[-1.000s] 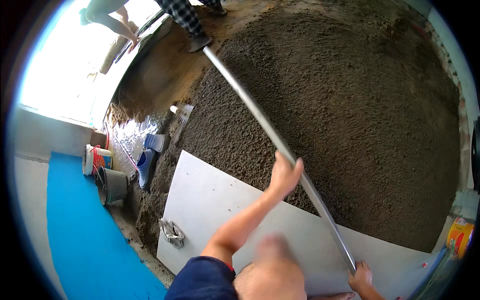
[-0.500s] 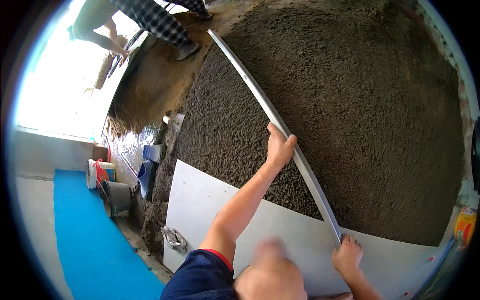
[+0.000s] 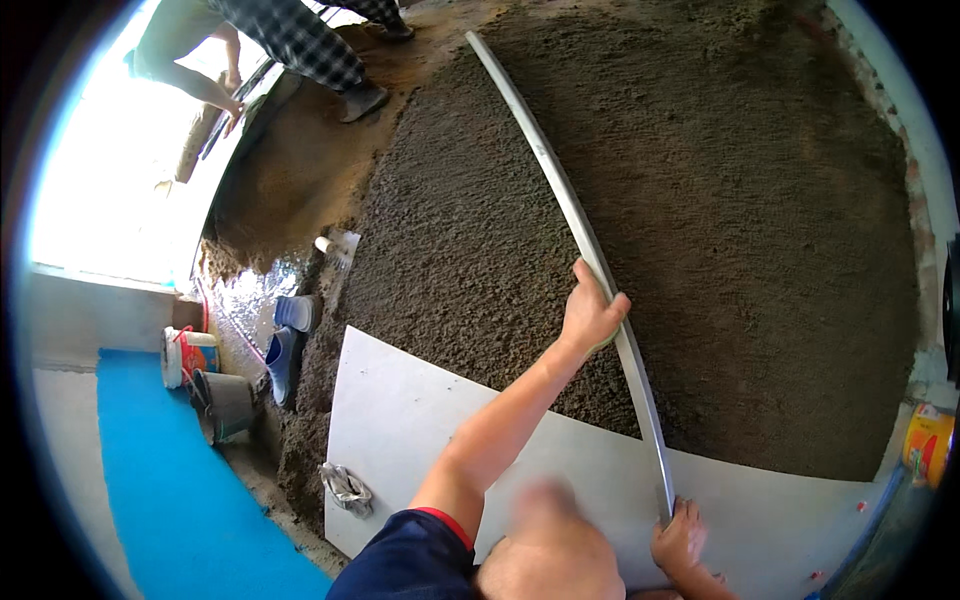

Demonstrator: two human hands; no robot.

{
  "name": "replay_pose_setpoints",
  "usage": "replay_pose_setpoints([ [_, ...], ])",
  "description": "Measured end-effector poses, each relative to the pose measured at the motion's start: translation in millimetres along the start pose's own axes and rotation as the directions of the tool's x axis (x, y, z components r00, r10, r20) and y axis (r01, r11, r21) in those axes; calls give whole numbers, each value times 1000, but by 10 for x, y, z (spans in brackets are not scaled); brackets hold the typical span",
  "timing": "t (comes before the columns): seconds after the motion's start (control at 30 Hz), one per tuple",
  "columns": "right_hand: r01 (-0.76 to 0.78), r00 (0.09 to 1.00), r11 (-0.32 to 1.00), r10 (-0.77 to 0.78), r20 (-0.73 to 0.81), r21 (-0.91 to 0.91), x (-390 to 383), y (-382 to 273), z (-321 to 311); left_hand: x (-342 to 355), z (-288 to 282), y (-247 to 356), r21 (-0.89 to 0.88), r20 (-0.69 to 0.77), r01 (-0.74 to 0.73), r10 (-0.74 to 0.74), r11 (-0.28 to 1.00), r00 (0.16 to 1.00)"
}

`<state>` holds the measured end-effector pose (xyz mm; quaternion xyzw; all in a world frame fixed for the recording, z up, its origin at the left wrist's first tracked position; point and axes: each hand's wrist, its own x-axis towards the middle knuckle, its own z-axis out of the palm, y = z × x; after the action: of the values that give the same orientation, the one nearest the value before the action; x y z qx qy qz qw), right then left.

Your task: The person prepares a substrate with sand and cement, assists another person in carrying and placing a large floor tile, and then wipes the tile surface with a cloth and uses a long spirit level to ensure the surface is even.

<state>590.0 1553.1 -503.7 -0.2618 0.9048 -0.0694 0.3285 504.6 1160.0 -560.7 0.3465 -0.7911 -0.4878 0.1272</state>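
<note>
A long silvery straightedge [image 3: 541, 150] lies slantwise over dark, damp mortar [image 3: 780, 260]. My left hand [image 3: 594, 312] is wrapped round it near the middle, with the arm stretched out. At its near end, over a white board [image 3: 410, 400], my right hand [image 3: 680, 536] grips the bar; the fingers are partly hidden. Left of the straightedge the mortar surface is coarse, while to the right it looks flatter. A trowel [image 3: 345, 247] with a pale handle rests at the mortar's left edge.
At left are blue shoes [image 3: 284, 365], a white bucket [image 3: 190, 357], a dark bucket [image 3: 229, 405] and a blue floor covering [image 3: 170, 480]. A crumpled grey item [image 3: 346, 490] lies on the board. Another person [image 3: 300, 45] bends at the far left. A yellow container [image 3: 928, 445] stands at right.
The straightedge's far end has swung right, and its near end has come slightly closer to me. My left hand has moved right and nearer; my right hand has come nearer and slightly left.
</note>
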Motion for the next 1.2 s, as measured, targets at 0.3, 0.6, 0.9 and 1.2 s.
replay_pose_setpoints([
  [0.3, -44, 996, 994, 52, -71, 100, -715, 290, 652, -328, 772, 561, 34, 345, -105, 86, 994, 935],
  [0.6, -270, 963, 948, 266, 49, 167, -1265, 352, 929, -882, 1726, 1215, -32, 621, -251, 216, 968, 753],
  [0.9, -497, 822, 766, 566, -62, 407, -1567, 396, 1279, -1375, 2898, 1746, -152, 827, -426, 351, 892, 439],
  [1.2, -541, 832, 829, 503, 234, 141, -1299, 316, 1030, -1045, 2363, 1434, -35, 731, -372, 278, 928, 624],
])
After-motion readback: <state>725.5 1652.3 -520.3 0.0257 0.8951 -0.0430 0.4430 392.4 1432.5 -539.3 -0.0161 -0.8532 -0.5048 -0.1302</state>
